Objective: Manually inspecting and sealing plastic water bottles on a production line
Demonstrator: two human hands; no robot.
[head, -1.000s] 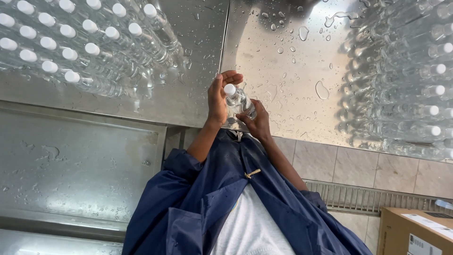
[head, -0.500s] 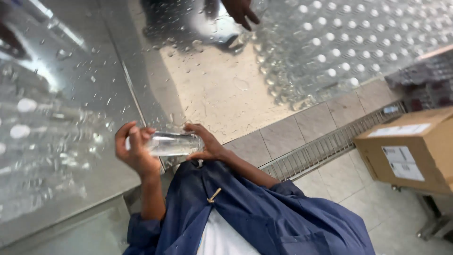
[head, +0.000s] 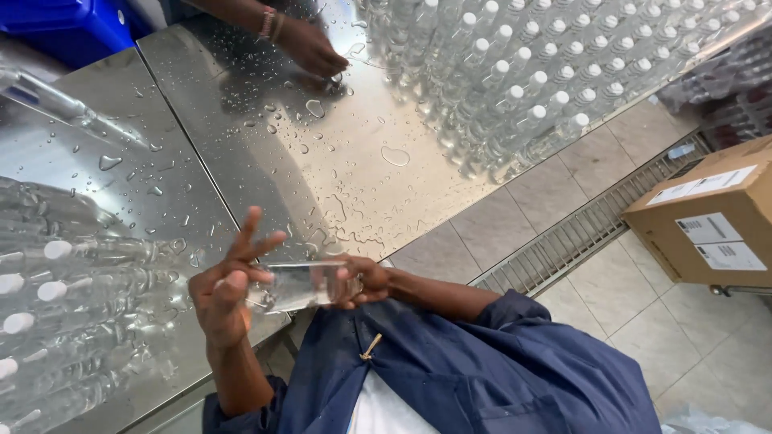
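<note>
A clear, smooth plastic bottle lay sideways between both hands above the wet steel surface, right hand grasping one end, left hand fingers splayed at the other.

My right hand grips clear bottle sideways; left hand at its cap end, fingers splayed, above wet steel table
</note>
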